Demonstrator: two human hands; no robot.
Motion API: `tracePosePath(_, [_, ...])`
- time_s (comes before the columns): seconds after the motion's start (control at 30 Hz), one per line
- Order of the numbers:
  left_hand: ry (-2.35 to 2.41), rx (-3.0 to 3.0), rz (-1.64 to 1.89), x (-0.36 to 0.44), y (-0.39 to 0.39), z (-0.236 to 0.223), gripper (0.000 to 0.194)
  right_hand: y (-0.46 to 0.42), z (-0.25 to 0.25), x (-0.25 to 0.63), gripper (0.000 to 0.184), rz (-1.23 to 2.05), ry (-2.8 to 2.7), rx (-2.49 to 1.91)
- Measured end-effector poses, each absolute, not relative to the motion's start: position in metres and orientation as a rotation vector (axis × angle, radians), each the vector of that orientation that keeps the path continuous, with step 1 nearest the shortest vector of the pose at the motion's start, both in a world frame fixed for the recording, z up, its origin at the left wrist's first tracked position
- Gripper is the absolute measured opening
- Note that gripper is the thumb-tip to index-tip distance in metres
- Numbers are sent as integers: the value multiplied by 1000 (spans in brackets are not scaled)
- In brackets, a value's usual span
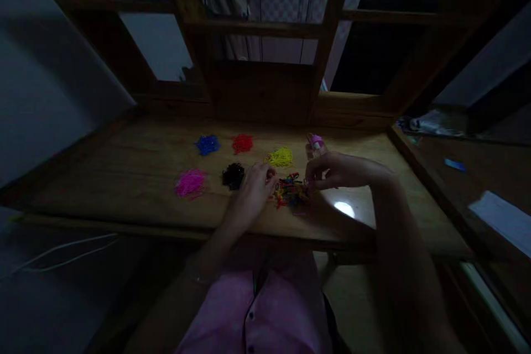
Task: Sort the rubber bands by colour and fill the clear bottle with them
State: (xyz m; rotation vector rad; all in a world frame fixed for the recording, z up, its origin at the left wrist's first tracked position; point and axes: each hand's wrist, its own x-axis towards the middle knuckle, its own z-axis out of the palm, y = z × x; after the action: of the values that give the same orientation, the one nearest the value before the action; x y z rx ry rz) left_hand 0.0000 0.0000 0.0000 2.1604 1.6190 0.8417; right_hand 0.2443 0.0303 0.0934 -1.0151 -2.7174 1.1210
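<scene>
A mixed-colour pile (292, 191) of thin strands, which look like rubber bands, lies on the wooden desk between my hands. My left hand (256, 181) is at the pile's left edge, thumb and fingers pinched together. At its right edge, my right hand (334, 170) curls down with the fingertips closed near the strands. Whatever is in either pinch is too small to make out. Sorted by colour around them are a black pile (233, 176) beside my left hand, a pink pile (191, 183), a blue pile (207, 144), a red pile (243, 143) and a yellow pile (280, 157).
Behind my right hand stands a small object with a pink top (316, 141). A bright light spot falls on the desk (124, 177). Wooden shelving (265, 27) rises at the back. On the right surface are papers (504, 218) and a blue item (455, 164).
</scene>
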Motion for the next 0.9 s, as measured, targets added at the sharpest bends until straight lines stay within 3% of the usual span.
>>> tracePosePath(0.2, [1548, 2237, 735, -2, 5, 1, 7, 38, 91, 249, 29, 1212, -2633, -1048])
tracePosePath(0.5, [1502, 2032, 821, 0, -13, 25, 21, 37, 90, 247, 24, 1306, -2634, -1037])
tracePosePath(0.9, [1307, 1611, 1026, -14, -65, 27, 17, 33, 84, 246, 18, 1054, -2831, -1173])
